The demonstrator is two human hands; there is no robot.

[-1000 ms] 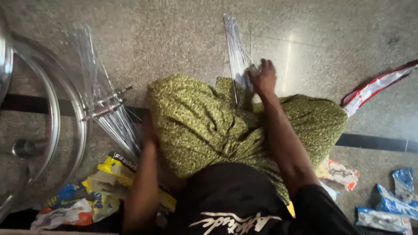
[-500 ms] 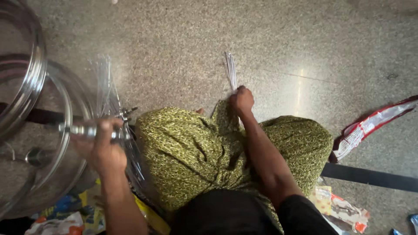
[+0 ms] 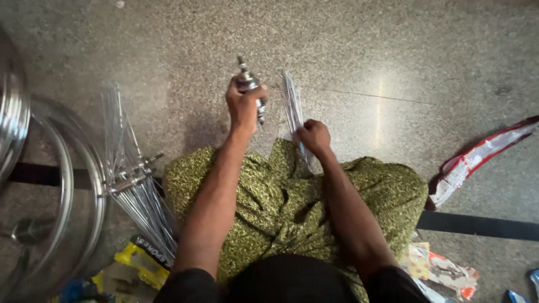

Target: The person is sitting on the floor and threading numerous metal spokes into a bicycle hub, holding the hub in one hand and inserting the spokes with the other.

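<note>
The left hand [image 3: 245, 108] clamps a metal hub [image 3: 249, 84] upright beside the right hand [image 3: 313, 136], which pinches a spoke bundle [image 3: 293, 106] whose loose ends could slip and scatter.

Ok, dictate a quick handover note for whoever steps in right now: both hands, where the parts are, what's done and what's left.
Left hand: gripping a shiny metal wheel hub, raised over the speckled stone floor.
Right hand: clasping a bundle of thin silver spokes above the green patterned cloth on the lap.
Beside the left arm: a second hub with spokes fanned out, and chrome wheel rims.
Done: no spoke visibly fitted to the held hub.
Left: all its spokes.
</note>
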